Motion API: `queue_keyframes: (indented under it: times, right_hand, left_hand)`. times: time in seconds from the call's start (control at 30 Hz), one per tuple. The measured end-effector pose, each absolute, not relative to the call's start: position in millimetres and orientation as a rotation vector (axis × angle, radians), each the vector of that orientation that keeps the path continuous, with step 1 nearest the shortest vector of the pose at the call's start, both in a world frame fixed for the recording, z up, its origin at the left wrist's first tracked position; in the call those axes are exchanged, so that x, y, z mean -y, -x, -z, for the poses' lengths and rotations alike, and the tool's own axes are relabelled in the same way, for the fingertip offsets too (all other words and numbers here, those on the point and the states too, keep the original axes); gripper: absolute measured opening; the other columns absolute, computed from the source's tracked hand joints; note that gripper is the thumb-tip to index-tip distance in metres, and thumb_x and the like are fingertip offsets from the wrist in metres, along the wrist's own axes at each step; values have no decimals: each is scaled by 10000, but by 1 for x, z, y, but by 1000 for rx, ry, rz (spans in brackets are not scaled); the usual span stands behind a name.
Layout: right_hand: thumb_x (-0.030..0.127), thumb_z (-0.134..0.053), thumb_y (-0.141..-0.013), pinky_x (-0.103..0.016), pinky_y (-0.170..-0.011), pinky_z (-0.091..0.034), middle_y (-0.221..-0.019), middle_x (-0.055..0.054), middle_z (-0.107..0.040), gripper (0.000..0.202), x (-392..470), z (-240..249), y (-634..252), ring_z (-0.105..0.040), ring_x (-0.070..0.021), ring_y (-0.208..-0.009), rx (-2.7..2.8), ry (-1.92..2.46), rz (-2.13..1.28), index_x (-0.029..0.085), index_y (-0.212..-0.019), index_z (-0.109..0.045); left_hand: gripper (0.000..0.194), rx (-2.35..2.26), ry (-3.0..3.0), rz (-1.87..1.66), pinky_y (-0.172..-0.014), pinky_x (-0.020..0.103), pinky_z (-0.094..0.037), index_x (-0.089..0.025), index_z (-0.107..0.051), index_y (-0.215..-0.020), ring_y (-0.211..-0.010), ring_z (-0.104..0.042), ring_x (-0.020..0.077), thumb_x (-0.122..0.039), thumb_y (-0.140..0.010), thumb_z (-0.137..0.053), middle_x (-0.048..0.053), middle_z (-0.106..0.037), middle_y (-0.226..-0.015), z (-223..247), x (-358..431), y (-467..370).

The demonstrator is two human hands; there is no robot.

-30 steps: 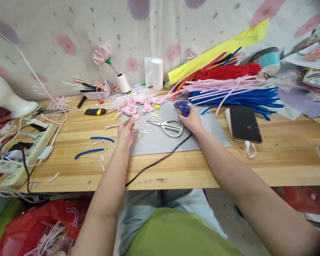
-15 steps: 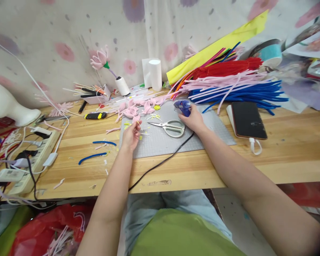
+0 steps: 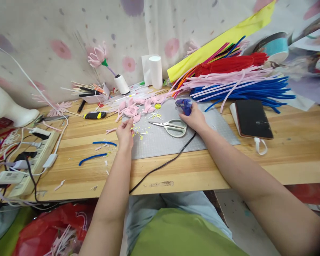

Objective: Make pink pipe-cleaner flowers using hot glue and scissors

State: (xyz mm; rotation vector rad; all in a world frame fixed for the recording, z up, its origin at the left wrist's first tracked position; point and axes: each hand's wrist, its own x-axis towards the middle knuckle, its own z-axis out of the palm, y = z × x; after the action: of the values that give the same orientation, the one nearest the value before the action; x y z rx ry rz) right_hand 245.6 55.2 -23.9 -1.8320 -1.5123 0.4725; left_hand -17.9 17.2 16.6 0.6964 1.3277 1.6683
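My right hand (image 3: 195, 118) is wrapped round a blue hot glue gun (image 3: 185, 106) at the back of the grey cutting mat (image 3: 160, 147). The glue gun's black cord (image 3: 164, 165) trails forward over the table edge. My left hand (image 3: 126, 134) is closed in a pinch at the mat's left side, and what its fingers hold is too small to make out. Just beyond it lie pink pipe-cleaner petals (image 3: 130, 111). Scissors (image 3: 173, 128) with pale handles lie between my hands, beside yellow and white scraps (image 3: 155, 115).
Bundles of blue (image 3: 245, 90), pink and red pipe cleaners lie at the back right, before a black-covered object (image 3: 252, 119). A pink flower (image 3: 98, 57) stands in a white spool (image 3: 122, 84). A box cutter (image 3: 95, 115) and a power strip (image 3: 37, 163) are on the left.
My left hand has shifted slightly left and up toward the pink petals, and the thin yellowish bit seen at its fingertips no longer shows. My right hand keeps its hold on the glue gun.
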Motion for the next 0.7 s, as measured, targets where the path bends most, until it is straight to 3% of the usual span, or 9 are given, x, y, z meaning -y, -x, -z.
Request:
queue_keyframes:
  times: [0.13, 0.27, 0.37, 0.5, 0.7]
  right_hand:
    - [449, -621, -660, -445, -765, -470, -954, -115, -640, 524, -53, 23, -246, -599, -301, -908, 1528, 1849, -445, 204, -1097, -469]
    - [455, -608, -677, -418, -779, -469, -987, -108, -639, 508, -48, 19, -248, -604, -277, -905, 1525, 1841, -437, 206, -1095, -461]
    - [442, -607, -680, -399, -775, -468, -1001, -104, -637, 498, -46, 18, -249, -610, -262, -897, 1531, 1837, -462, 200, -1090, -460]
    - [439, -612, -671, -388, -758, -469, -982, -94, -646, 494, -46, 19, -249, -613, -257, -883, 1527, 1817, -468, 205, -1079, -463]
    - [410, -613, -668, -375, -753, -472, -990, -86, -651, 466, -44, 19, -251, -618, -246, -864, 1526, 1781, -487, 215, -1064, -464]
  left_hand:
    - [108, -1487, -874, -1708, -421, 178, -247, -145, -621, -651, -474, -404, 40, -218, -649, -701, -40, -514, -543, -17, -23, 25]
    - [93, -1609, -1386, -1466, -506, 200, -304, -169, -676, -722, -535, -440, 82, -236, -738, -614, -16, -532, -564, -23, -30, 28]
    - [59, -1735, -1741, -1192, -572, 214, -321, -186, -662, -627, -602, -468, 114, -221, -660, -697, -1, -536, -588, -30, -37, 24]
    - [185, -1897, -1848, -847, -593, 226, -328, -208, -610, -543, -640, -495, 158, -213, -523, -794, -4, -492, -551, -32, -48, 17]
    - [390, -1789, -1678, -864, -576, 213, -293, -201, -660, -701, -619, -471, 135, -113, -362, -831, -19, -527, -618, -22, -57, 21]
